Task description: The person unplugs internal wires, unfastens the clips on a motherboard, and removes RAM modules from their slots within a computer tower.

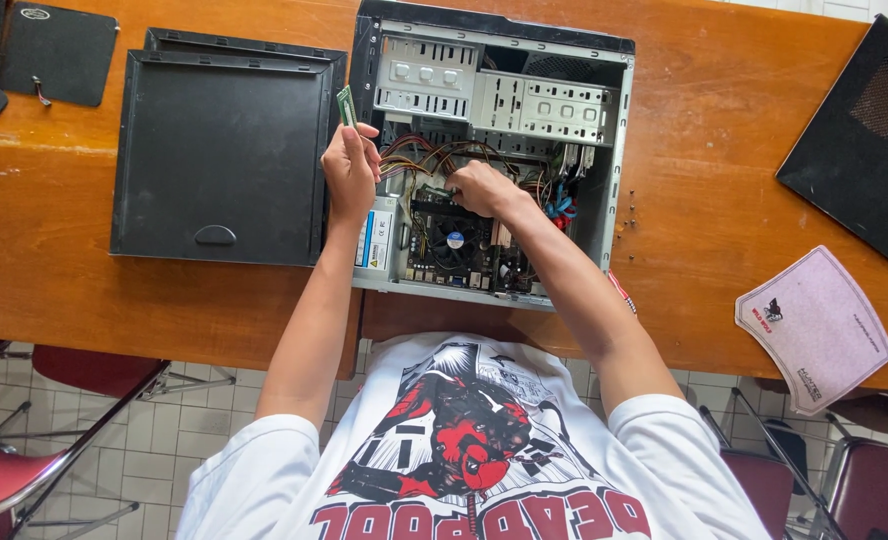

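An open desktop computer case (616, 150) lies on its side on a wooden table (704, 150). My left hand (351, 172) is raised over the case's left edge and grips a thin green memory module (346, 105) upright. My right hand (479, 187) reaches inside the case, with its fingers down among the coloured cables (434, 155) just above the black processor fan (455, 240). What its fingertips touch is hidden. Metal drive bays (494, 90) fill the far part of the case.
The case's black side panel (219, 150) lies flat to the left. A black pad (59, 55) sits at the far left, another black panel (864, 140) at the right, and a pale pink mouse pad (814, 325) overhangs the near edge. Red chairs (4, 470) stand below.
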